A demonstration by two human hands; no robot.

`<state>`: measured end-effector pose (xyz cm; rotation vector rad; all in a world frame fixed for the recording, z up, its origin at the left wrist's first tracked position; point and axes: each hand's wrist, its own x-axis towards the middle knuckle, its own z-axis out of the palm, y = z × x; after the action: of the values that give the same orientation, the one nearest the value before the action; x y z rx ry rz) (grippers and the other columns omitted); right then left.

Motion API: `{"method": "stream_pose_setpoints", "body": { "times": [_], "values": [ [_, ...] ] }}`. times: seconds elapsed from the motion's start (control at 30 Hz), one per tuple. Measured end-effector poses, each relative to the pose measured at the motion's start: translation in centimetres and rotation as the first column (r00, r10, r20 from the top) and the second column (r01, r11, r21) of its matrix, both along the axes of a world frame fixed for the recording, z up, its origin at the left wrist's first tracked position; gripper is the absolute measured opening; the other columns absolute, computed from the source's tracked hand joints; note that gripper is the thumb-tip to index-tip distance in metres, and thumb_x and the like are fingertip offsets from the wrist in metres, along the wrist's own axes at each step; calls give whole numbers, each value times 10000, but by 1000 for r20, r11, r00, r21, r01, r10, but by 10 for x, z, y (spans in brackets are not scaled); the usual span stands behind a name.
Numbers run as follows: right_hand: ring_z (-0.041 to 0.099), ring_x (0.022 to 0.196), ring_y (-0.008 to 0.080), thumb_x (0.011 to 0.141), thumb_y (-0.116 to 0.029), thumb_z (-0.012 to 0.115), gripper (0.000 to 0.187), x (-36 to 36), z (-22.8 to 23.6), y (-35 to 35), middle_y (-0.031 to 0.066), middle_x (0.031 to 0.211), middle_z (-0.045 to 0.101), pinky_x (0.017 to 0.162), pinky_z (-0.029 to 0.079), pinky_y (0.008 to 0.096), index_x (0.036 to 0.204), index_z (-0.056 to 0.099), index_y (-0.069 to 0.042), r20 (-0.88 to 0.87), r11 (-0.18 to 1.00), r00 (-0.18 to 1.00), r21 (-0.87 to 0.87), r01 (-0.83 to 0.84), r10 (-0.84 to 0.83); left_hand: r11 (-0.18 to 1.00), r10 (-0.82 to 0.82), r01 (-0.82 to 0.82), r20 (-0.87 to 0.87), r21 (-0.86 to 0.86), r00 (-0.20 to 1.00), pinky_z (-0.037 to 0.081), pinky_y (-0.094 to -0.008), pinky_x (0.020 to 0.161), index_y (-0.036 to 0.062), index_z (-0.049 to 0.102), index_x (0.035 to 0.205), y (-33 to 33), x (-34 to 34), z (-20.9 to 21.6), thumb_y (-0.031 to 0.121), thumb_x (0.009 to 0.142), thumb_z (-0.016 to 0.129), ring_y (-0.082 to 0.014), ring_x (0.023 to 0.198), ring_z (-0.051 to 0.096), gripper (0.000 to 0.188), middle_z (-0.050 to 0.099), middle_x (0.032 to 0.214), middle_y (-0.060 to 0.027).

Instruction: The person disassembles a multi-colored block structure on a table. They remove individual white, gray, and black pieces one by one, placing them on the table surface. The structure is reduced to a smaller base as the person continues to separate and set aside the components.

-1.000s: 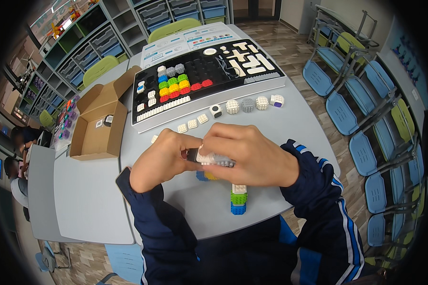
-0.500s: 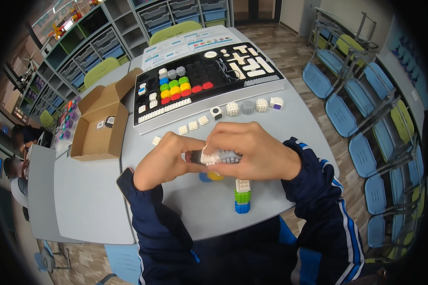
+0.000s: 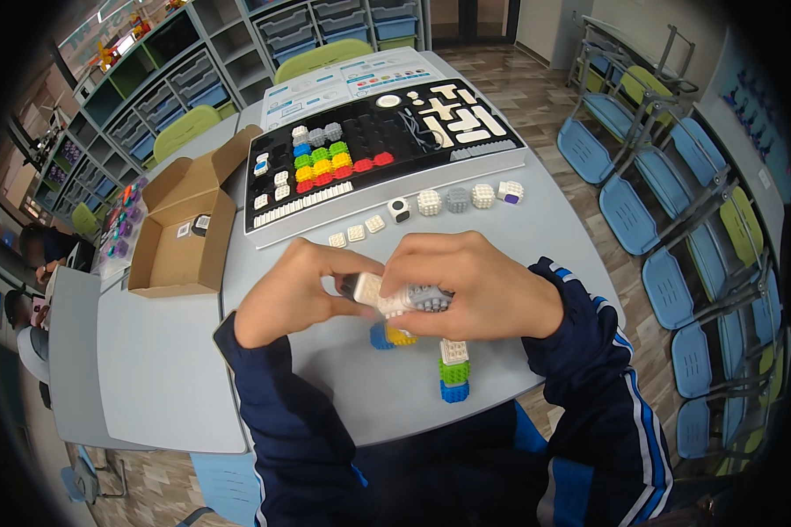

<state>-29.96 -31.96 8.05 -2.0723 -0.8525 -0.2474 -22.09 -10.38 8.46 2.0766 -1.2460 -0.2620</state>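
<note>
White-and-grey block piece (image 3: 397, 300), pinched by the left hand (image 3: 301, 285) and the right hand (image 3: 475, 285) above the tabletop (image 3: 373, 386) toward its near edge, may slip if pressed unevenly and knock the multicoloured column (image 3: 454, 372).

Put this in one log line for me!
Left hand: holding white block | Right hand: holding same, plus grey block | Nearby: green block

studded matt plastic on the white-and-grey blocks (image 3: 397, 305) at centre, smooth matt tabletop (image 3: 360, 404) beneath, dull brown cardboard box (image 3: 174, 263) at left, navy cloth sleeves (image 3: 303, 413) low down, smooth blue plastic seats (image 3: 628, 220) at right
</note>
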Motion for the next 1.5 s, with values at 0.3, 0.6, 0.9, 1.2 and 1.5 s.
{"method": "stream_pose_setpoints", "body": {
  "times": [0.3,0.6,0.9,1.2,1.5],
  "values": [
    [599,966,308,699,-220,807,479,-10,15,-2,126,1112,558,793,507,360,1104,601,-67,149,1000,989,1,9,-9,865,247,-279,-129,-417,960,475,-236,681,9,601,1099,15,-17,14,104,701,824,-100,738,564,466,673,951,-102],
    [598,904,264,653,-174,841,589,-24,26,2,137,1125,542,790,515,351,1164,591,-24,327,970,944,241,-26,-56,601,-118,-70,-175,-797,977,530,-357,807,44,362,1064,-26,-73,14,7,698,793,-267,896,658,567,475,1278,-390],
    [594,818,273,624,-152,824,470,-30,24,2,131,1009,591,691,477,348,1026,626,-10,500,966,862,254,-58,-80,530,-200,-3,-129,-848,971,374,-445,1021,68,349,1061,-43,-88,1,408,697,826,-430,1230,493,690,319,1359,-452],
    [591,776,292,628,-179,749,392,-30,33,-15,138,939,647,668,469,366,954,623,0,564,989,823,147,-10,-75,700,66,110,217,-706,974,455,-363,840,-34,506,1088,-36,-78,7,195,759,750,-325,962,619,470,474,1297,-370],
    [477,649,270,779,-353,732,501,-12,6,0,117,751,496,577,392,350,1017,527,37,435,968,899,203,-145,43,647,320,18,293,-762,901,434,-337,666,-3,507,1026,-40,-68,-21,430,821,674,-238,732,541,507,602,1047,-228]
  ]
}}
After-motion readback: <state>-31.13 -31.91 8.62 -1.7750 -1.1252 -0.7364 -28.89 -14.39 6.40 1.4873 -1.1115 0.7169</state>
